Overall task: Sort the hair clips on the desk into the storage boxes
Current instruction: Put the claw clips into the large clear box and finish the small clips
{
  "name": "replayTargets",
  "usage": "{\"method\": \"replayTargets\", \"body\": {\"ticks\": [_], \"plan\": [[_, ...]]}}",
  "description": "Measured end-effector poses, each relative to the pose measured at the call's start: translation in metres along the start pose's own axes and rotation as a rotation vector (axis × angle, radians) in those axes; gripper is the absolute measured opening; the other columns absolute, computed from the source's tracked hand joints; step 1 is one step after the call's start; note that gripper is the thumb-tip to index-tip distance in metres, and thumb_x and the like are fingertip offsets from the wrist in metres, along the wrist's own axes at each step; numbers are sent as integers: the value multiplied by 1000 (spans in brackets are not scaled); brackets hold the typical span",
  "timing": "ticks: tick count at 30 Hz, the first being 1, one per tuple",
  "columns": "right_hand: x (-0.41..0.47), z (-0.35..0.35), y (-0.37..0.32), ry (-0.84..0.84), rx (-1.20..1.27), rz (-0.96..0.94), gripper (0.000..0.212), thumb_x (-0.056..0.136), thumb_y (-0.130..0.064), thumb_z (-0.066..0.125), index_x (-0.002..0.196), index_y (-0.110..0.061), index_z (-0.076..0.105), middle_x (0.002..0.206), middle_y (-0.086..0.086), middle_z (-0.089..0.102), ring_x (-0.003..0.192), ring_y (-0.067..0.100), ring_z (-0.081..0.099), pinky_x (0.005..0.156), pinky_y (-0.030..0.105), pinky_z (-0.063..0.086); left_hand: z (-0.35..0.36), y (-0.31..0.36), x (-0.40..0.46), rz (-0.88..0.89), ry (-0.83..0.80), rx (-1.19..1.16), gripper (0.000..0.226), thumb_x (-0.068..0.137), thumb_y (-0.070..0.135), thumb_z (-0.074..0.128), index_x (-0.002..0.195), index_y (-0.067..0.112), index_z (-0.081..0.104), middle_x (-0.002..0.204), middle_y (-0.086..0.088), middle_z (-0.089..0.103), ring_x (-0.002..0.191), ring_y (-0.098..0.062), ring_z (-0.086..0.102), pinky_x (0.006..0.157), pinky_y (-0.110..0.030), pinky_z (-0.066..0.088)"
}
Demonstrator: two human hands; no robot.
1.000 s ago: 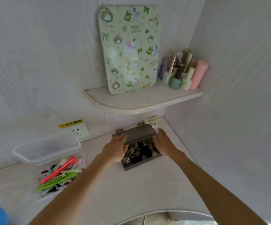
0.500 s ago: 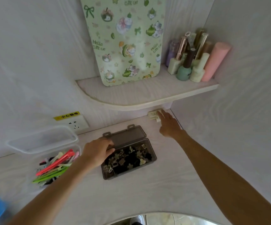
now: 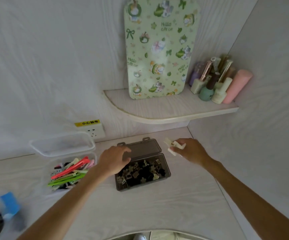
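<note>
The right hand [image 3: 191, 151] has lifted a cream clip [image 3: 172, 146], now pinched right of the grey box [image 3: 142, 170]; left hand [image 3: 114, 161] steadies it, fingers relaxed

Right hand [image 3: 191, 151] pinches cream hair clips [image 3: 173, 146] beside the grey box [image 3: 142, 172] (lid open).
</note>
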State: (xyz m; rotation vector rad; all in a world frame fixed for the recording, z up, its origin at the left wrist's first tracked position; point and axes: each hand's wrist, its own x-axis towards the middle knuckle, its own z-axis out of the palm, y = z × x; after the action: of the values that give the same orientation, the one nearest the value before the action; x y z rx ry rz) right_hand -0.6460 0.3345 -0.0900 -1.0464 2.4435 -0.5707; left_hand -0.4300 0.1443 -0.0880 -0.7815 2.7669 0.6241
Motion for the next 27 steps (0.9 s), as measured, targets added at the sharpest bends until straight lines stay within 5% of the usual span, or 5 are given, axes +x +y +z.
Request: {"method": "replayTargets", "body": {"ticks": [3, 6, 15, 21, 27], "plan": [[-10, 2, -56, -155, 170, -136, 32, 87, -39, 61, 110, -17, 66, 101, -4, 62, 88, 14, 60, 59, 9, 41, -24, 0, -20, 45, -76, -421, 52, 91, 26, 58, 139, 28, 38, 144, 8, 40, 127, -11, 44, 101, -27, 37], [-19, 19, -122, -296, 307, -204, 22, 87, -44, 58, 96, -27, 68, 104, 0, 63, 91, 15, 62, 74, 21, 48, -45, -18, -53, 31, -130, -767, 63, 86, 17, 66, 140, 25, 35, 138, 7, 47, 118, -9, 52, 89, -15, 44], [-31, 109, -299, -699, 553, -311, 22, 91, -24, 57, 110, -16, 60, 103, 3, 66, 86, 15, 67, 71, 18, 57, -80, -134, -186, -378, 385, -902, 19, 86, 17, 65, 105, 20, 63, 92, -10, 72, 61, 2, 68, 54, -12, 50], [-58, 180, -395, -788, 596, -354, 32, 88, -25, 62, 116, -12, 56, 105, 8, 62, 87, 11, 63, 60, 15, 56, -79, -203, -262, -698, 594, -675, 13, 82, 30, 66, 94, 29, 71, 74, 10, 73, 64, 4, 67, 70, -24, 56], [-66, 238, -417, -593, 19, -522, 32, 91, -35, 53, 115, -14, 59, 118, 7, 62, 107, 22, 58, 87, 29, 45, -43, -238, -295, -850, 558, -654, 33, 86, 28, 63, 118, 21, 61, 117, 3, 64, 108, -17, 60, 95, -31, 46]]}}
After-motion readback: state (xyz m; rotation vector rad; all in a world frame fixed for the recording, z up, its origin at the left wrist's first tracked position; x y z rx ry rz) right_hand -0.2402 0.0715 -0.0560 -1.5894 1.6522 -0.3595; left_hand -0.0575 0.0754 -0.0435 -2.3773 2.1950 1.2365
